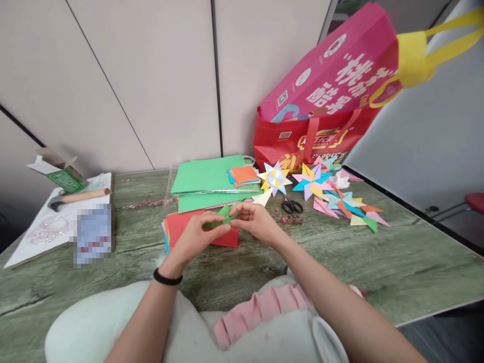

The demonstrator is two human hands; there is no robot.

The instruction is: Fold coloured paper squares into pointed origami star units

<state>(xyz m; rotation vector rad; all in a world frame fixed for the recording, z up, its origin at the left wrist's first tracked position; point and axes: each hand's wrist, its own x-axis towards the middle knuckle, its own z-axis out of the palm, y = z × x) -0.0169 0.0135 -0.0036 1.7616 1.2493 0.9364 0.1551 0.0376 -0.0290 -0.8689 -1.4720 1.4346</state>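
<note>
Left hand (194,233) and right hand (260,223) pinch green paper (226,212) between their fingers (218,232), apparently to keep its folds together

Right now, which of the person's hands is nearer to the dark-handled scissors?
Right. The right hand is a little to the left of the scissors, fingers at the folded green paper; the left hand is farther left, on the paper's other side.
</note>
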